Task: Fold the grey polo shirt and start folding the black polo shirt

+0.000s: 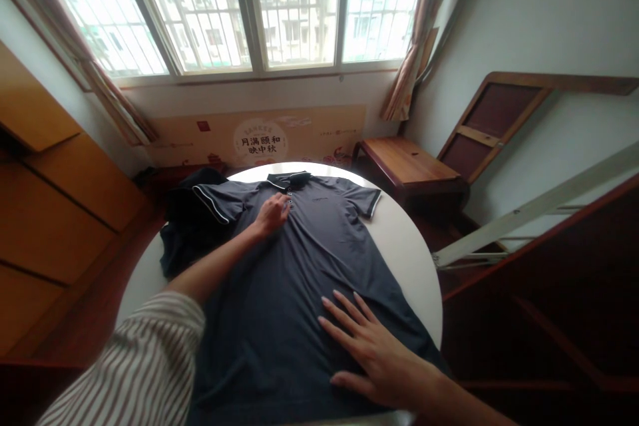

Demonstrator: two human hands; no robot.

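Observation:
A dark grey polo shirt (pixel 279 293) lies spread flat and face up on a round white table (pixel 404 253), its collar at the far side and its short sleeves tipped with white stripes. My left hand (pixel 272 215) is at the button placket, fingertips on or beside the buttons; whether they pinch the cloth is hard to see. My right hand (pixel 374 353) rests flat on the shirt's lower right front, fingers spread. A striped sleeve (pixel 134 366) covers my left forearm near the elbow. A black garment (pixel 187 239) lies bunched under and beside the shirt's left sleeve.
A wooden bench (pixel 409 163) and a leaning framed panel (pixel 492 126) stand to the right, with a pale ladder-like frame (pixel 529 213) in front. Orange-brown wooden cabinets (pixel 54 213) fill the left. A printed board (pixel 259 140) stands below the barred window (pixel 249 10).

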